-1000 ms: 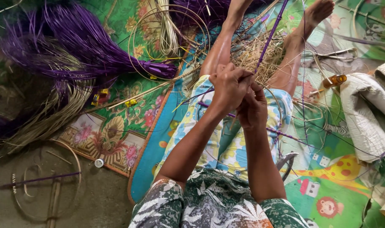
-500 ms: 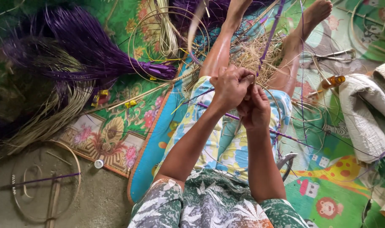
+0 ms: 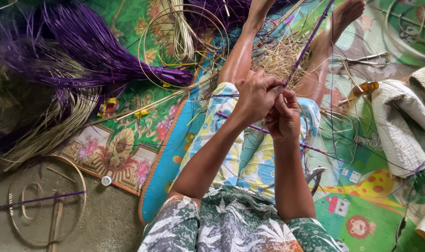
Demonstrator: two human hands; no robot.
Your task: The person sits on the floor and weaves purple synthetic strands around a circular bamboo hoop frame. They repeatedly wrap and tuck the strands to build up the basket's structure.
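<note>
I sit on a patterned mat with my legs stretched out. My left hand (image 3: 257, 95) and my right hand (image 3: 283, 115) are held close together above my lap, both pinched on a long purple strip (image 3: 310, 44) that runs up and away to the top of the view. A second purple strand (image 3: 261, 129) crosses under my hands. What lies between my palms is hidden. Dry straw-coloured fibre scraps (image 3: 278, 58) lie between my shins.
A big bundle of purple strips (image 3: 82, 51) and a pale reed bundle (image 3: 44, 135) lie at the left. Thin wire hoops (image 3: 184, 46) rest near my left leg. A woven whitish piece (image 3: 404, 121) and a small amber bottle (image 3: 365, 87) sit right. Scissors (image 3: 315, 177) lie by my thigh.
My hands have stayed together over my lap and shifted only slightly; the purple strip remains pulled taut upward. Nothing was let go.
</note>
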